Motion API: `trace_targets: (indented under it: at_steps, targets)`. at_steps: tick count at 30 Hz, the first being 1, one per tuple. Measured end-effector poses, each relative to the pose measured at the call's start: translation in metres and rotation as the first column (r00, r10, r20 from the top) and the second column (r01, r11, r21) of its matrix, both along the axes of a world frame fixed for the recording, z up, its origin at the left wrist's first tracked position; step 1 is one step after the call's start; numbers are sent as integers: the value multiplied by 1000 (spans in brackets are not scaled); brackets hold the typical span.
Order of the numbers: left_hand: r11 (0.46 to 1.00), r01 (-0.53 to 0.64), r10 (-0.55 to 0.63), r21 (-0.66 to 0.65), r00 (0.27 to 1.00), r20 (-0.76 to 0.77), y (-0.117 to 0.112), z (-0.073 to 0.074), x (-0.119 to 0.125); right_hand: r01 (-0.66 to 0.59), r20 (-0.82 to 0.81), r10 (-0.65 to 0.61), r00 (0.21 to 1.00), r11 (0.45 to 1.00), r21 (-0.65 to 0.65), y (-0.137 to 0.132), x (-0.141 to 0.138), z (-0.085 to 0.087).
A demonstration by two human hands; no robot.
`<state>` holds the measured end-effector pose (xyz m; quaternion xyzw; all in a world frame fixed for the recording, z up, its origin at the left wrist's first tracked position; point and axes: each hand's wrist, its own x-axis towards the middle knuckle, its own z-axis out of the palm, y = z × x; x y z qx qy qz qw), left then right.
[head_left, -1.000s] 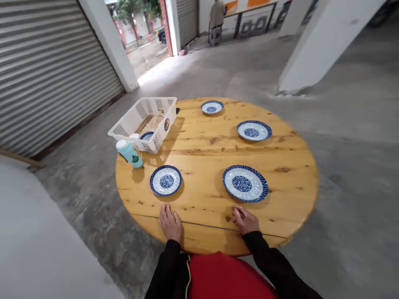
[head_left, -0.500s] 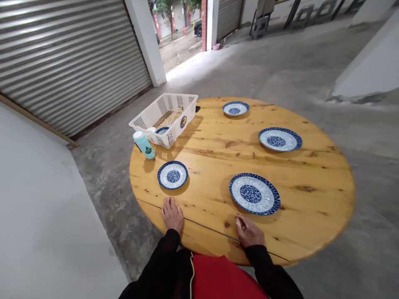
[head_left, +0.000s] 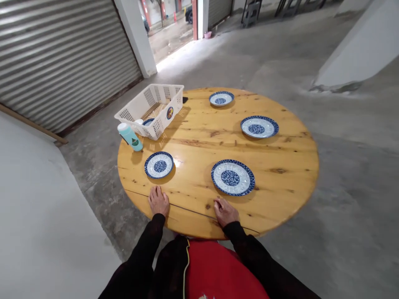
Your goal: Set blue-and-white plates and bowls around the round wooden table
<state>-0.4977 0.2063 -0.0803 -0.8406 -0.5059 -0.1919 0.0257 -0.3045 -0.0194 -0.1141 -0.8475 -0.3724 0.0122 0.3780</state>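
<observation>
Place: street-level hall, shop-like | roller shutter [head_left: 62,58] | grey concrete floor [head_left: 274,62] | street [head_left: 170,37] just outside

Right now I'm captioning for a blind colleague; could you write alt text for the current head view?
A person's left hand and loosely curled right hand rest on a rounded wooden table. Just beyond them lie two blue-and-white plates, with two more plates farther back; a white basket and turquoise bottle stand at left.
</observation>
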Motion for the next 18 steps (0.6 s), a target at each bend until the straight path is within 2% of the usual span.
trace_targets:
  at_steps: [9,18]
  targets:
    - [1000,-1,2,25,999,-41,-1,-3,1,-20,-26,21,999,999,37,-4,-1,2]
    - [998,7,-3,58,998,-70,1,-1,-1,-35,9,34,999,999,33,1,-2,-6]
